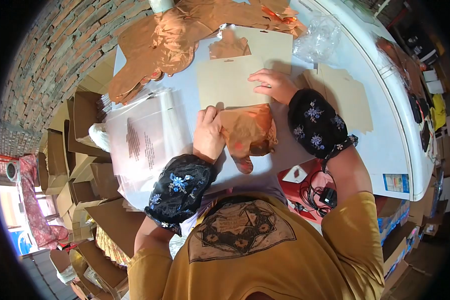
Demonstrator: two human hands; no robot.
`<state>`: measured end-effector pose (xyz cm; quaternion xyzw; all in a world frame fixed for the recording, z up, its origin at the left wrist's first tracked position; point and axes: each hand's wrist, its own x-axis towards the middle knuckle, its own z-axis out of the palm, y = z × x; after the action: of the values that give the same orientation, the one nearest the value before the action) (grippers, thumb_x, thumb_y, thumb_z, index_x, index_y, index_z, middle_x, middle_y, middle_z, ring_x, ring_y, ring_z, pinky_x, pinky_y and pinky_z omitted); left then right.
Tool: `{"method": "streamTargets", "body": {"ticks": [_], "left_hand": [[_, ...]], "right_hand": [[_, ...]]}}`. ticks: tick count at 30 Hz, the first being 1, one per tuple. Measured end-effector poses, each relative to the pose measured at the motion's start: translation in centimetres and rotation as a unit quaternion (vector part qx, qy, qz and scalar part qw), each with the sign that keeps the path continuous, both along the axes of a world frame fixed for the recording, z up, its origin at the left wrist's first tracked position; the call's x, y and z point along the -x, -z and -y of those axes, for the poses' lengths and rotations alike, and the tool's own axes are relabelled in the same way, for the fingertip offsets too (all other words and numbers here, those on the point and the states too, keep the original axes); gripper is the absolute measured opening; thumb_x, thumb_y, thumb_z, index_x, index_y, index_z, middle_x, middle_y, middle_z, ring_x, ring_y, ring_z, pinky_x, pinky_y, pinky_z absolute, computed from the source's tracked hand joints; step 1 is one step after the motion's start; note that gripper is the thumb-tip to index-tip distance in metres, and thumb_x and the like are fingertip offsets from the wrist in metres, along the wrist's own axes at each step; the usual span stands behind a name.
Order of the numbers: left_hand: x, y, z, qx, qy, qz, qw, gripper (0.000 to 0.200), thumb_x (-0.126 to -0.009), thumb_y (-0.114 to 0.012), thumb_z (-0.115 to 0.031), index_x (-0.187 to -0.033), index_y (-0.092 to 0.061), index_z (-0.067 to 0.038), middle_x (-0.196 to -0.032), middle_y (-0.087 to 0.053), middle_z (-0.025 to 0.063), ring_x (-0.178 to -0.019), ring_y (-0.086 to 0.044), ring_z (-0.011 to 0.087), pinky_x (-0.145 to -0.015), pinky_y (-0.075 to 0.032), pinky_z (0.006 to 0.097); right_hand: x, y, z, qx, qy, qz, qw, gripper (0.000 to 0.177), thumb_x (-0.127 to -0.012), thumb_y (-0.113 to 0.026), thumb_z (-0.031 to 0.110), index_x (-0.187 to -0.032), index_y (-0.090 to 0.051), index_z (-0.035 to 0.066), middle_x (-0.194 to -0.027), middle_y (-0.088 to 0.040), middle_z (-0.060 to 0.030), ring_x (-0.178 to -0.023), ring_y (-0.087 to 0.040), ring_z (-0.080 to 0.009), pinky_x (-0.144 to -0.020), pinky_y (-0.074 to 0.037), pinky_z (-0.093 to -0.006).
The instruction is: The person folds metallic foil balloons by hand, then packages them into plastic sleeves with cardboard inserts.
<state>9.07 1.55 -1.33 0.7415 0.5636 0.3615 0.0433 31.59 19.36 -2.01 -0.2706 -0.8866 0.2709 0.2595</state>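
Note:
On the pale table lies a beige card [222, 80] with a small slot at its top edge. Below it, and partly against its lower edge, is a copper-coloured foil piece [247, 130] with a rounded tab hanging at the table's near edge. My left hand [208, 134] grips the foil's upper left corner beside the card, fingers pressed together. My right hand [273, 85] rests over the card's right side, its fingers apart and holding nothing. Another card [272, 45] with a foil piece [230, 47] lies just beyond.
Clear printed plastic bags [145, 132] are stacked at the left. Large copper foil pieces [157, 45] spread across the back. Crumpled clear plastic [317, 40] and more beige cards [342, 95] lie at the right. Cardboard boxes [87, 115] stand left of the table.

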Motion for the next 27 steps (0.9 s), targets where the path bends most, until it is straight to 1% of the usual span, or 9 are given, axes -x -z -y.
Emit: {"method": "streamTargets", "body": {"ticks": [4,10,13,16,19,22,25,26,27], "left_hand": [[0.1,0.1,0.3,0.032,-0.006,0.018,0.999,0.03,-0.075,-0.063,0.001,-0.104,-0.063,-0.008,-0.102,-0.052,0.0118,-0.099,-0.05,0.0345,-0.083,-0.048,0.0398],[-0.4,2.0,0.2,-0.01,-0.068,0.237,0.969,0.043,-0.079,-0.057,0.007,-0.119,-0.058,-0.007,-0.106,-0.051,0.0147,-0.101,-0.051,0.0358,-0.084,-0.048,0.0412],[-0.3,-0.3,0.7,-0.003,-0.02,0.035,0.999,0.037,-0.081,-0.059,0.004,-0.116,-0.061,-0.005,-0.109,-0.054,0.0133,-0.102,-0.051,0.0351,-0.087,-0.046,0.0407],[0.0,0.7,0.5,-0.006,-0.009,-0.005,1.0,0.032,-0.082,-0.061,0.0,-0.113,-0.064,-0.006,-0.109,-0.058,0.0115,-0.102,-0.051,0.0341,-0.09,-0.045,0.0392],[-0.1,0.9,0.3,-0.016,-0.032,-0.002,0.999,0.021,-0.082,-0.068,-0.007,-0.103,-0.069,-0.009,-0.105,-0.061,0.0079,-0.101,-0.053,0.0319,-0.089,-0.047,0.0375],[0.1,0.9,-0.3,-0.012,-0.018,0.025,0.999,0.023,-0.081,-0.069,-0.009,-0.104,-0.069,-0.008,-0.105,-0.06,0.009,-0.099,-0.052,0.0328,-0.088,-0.047,0.0386],[0.3,0.4,-1.3,-0.024,-0.084,0.003,0.996,0.02,-0.083,-0.069,-0.014,-0.102,-0.068,-0.007,-0.1,-0.06,0.0103,-0.094,-0.052,0.033,-0.086,-0.046,0.0396],[0.2,-0.1,-1.8,-0.088,-0.089,0.0,0.992,0.02,-0.087,-0.067,-0.018,-0.102,-0.067,-0.005,-0.095,-0.059,0.0132,-0.09,-0.052,0.0342,-0.084,-0.044,0.0422],[0.4,0.2,-2.4,-0.017,-0.105,0.02,0.994,0.019,-0.086,-0.066,-0.02,-0.1,-0.067,-0.005,-0.096,-0.059,0.0135,-0.093,-0.052,0.0347,-0.084,-0.044,0.042]], "right_hand": [[-0.1,-0.7,0.1,-0.033,-0.016,0.032,0.999,0.038,-0.083,-0.069,0.024,-0.114,-0.064,0.003,-0.114,-0.063,-0.0116,-0.108,-0.059,-0.0304,-0.093,-0.047,-0.0377],[-0.3,-1.0,-0.2,-0.018,-0.022,0.067,0.997,0.038,-0.084,-0.07,0.018,-0.119,-0.063,0.004,-0.123,-0.061,-0.0099,-0.109,-0.06,-0.0269,-0.093,-0.05,-0.0349],[-0.2,-0.9,-0.4,-0.022,-0.026,0.065,0.997,0.038,-0.085,-0.07,0.019,-0.119,-0.063,0.004,-0.123,-0.061,-0.0106,-0.11,-0.059,-0.0271,-0.093,-0.05,-0.0351],[-0.2,-0.9,-0.4,-0.029,-0.023,0.075,0.996,0.038,-0.085,-0.069,0.02,-0.119,-0.063,0.003,-0.124,-0.061,-0.0112,-0.11,-0.059,-0.027,-0.094,-0.05,-0.0353],[-0.2,-1.1,-0.3,-0.028,-0.019,0.081,0.996,0.038,-0.085,-0.069,0.02,-0.119,-0.063,0.003,-0.124,-0.06,-0.0114,-0.11,-0.059,-0.027,-0.094,-0.05,-0.0355],[-0.2,-0.9,-0.4,-0.033,-0.021,0.08,0.996,0.038,-0.086,-0.069,0.021,-0.119,-0.063,0.004,-0.125,-0.06,-0.0106,-0.109,-0.059,-0.027,-0.093,-0.05,-0.0357],[-0.2,-0.8,-0.6,-0.077,-0.033,0.078,0.993,0.037,-0.086,-0.068,0.021,-0.118,-0.063,0.003,-0.12,-0.062,-0.0113,-0.106,-0.061,-0.0282,-0.092,-0.05,-0.036],[-0.2,-0.8,-0.6,-0.098,-0.039,0.078,0.991,0.037,-0.086,-0.068,0.021,-0.118,-0.063,0.003,-0.117,-0.063,-0.0118,-0.104,-0.061,-0.0287,-0.091,-0.05,-0.0361],[0.0,-1.4,0.0,-0.019,-0.012,0.051,0.998,0.037,-0.084,-0.066,0.018,-0.117,-0.062,0.001,-0.113,-0.063,-0.014,-0.103,-0.06,-0.0319,-0.091,-0.049,-0.0383]]}}
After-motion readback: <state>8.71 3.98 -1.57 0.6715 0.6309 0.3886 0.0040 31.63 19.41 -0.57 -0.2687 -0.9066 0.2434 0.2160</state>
